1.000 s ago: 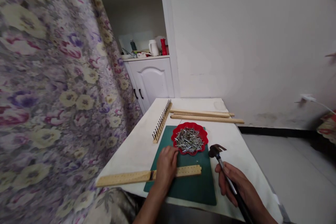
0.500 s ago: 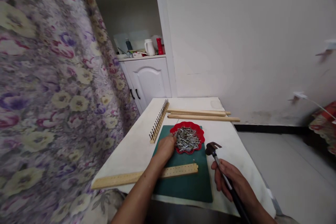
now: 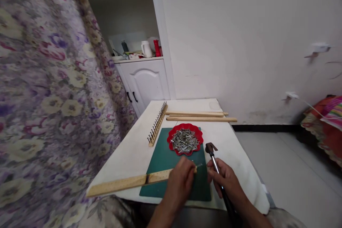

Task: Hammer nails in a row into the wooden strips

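My left hand (image 3: 181,176) is closed in a pinch over the right end of a wooden strip (image 3: 120,185) dotted with small holes. A thin silvery nail (image 3: 199,165), blurred, shows by its fingertips; the fingers themselves are partly hidden. My right hand (image 3: 226,178) is wrapped round a claw hammer (image 3: 214,158), its head raised and pointing away from me, right of the green mat (image 3: 157,156). Under the strip's right part lies that mat. Beyond my left hand, a red scalloped bowl (image 3: 201,135) full of loose nails sits partly on the mat.
A strip with a row of upright nails (image 3: 157,123) lies at the table's left side. Two plain wooden strips (image 3: 200,118) lie near the back of the white-covered table (image 3: 128,156). A floral curtain (image 3: 61,96) hangs at the left, and a wall (image 3: 240,42) stands behind.
My left hand went to the bowl's left edge, then came back toward me to the strip's right end with a nail. My right hand keeps the hammer. The view has turned slightly right.
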`<state>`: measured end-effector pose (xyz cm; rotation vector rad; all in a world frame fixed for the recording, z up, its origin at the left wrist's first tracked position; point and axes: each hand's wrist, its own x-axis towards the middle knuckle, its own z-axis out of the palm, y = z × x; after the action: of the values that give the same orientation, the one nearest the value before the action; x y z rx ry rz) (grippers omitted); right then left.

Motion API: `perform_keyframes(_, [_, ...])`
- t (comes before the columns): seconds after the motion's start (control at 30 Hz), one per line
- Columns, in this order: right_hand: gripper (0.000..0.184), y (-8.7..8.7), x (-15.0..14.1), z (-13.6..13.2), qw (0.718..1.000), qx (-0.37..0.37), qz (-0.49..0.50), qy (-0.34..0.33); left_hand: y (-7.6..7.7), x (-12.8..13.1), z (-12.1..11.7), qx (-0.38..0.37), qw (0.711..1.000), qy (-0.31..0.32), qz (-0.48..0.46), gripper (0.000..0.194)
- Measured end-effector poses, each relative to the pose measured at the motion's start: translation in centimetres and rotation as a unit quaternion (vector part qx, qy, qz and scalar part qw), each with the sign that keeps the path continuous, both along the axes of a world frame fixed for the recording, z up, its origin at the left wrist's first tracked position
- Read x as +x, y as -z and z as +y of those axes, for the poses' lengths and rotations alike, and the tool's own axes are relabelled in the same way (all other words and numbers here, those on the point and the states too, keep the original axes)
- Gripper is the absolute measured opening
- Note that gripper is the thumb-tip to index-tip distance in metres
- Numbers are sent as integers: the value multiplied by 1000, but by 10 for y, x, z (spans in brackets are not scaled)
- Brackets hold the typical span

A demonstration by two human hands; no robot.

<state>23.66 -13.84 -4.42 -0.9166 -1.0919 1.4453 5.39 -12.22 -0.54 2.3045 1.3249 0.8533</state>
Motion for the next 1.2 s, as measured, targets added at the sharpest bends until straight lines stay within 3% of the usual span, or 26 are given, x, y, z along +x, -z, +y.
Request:
perform_keyframes(0.17, [26,0,-1,0,1000,-5,4,10,8,22,-24,-45,997,38,-56,16])
perform_keyframes(0.3, [27,1,2,1,1000,-4,30,3,13,25,-21,-80,984,2,-160,13])
perform_keyframes(0.47, [30,0,4,1,998,-8,62,10,31,30,-18,-236,899,-48,-365,15])
perform_keyframes(0.63, [31,2,1,1,998,-16,61,7,39,39,-20,-263,859,-49,-437,17])
perform_keyframes(0.77, [30,3,-2,0,999,-18,30,-6,38,35,-19,-219,874,-54,-431,14])
perform_keyframes(0.93, [26,-1,5,-3,1000,-9,2,1,38,7,-10,-131,922,-131,-341,15])
perform_keyframes(1.03, [26,-1,9,-3,1000,-8,2,11,40,-4,-4,-81,954,-131,-257,17])
perform_keyframes(1.2, [29,1,6,-4,1000,-14,-6,1,45,-1,1,-50,977,-119,-172,18])
